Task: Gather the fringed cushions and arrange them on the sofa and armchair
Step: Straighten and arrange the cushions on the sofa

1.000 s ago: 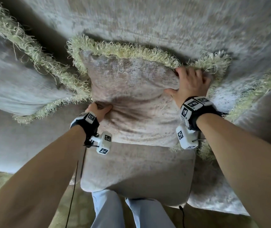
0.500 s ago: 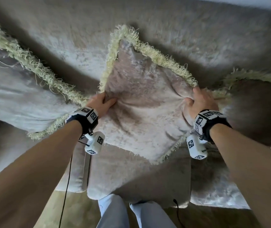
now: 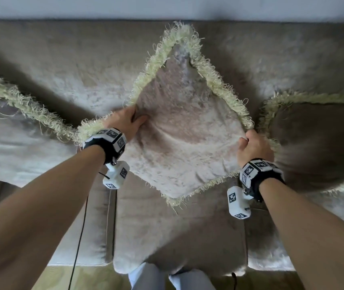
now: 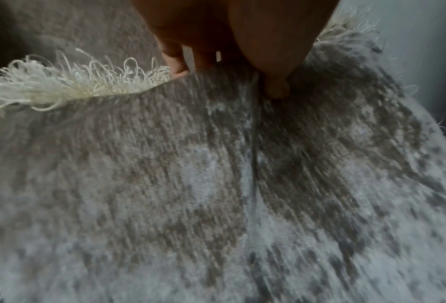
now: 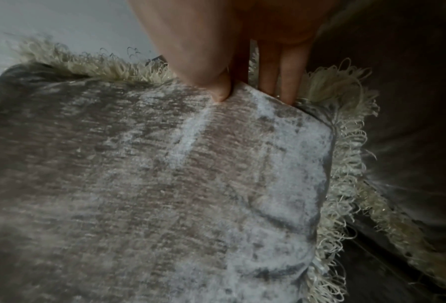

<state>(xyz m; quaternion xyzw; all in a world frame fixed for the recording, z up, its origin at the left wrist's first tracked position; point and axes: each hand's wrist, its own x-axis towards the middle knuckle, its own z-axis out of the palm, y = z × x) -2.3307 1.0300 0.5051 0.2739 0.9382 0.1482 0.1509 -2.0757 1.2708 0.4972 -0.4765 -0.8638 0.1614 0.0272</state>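
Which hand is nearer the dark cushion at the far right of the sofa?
Right. The right hand grips the middle cushion's corner beside the dark cushion; the left hand holds the opposite corner.

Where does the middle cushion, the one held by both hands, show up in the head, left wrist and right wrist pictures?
Head: middle cushion at centre, turned like a diamond against the sofa back.
Left wrist: fills the lower frame, below the left hand.
Right wrist: fills lower left, below the right hand.
Shared landmark: its cream fringe.
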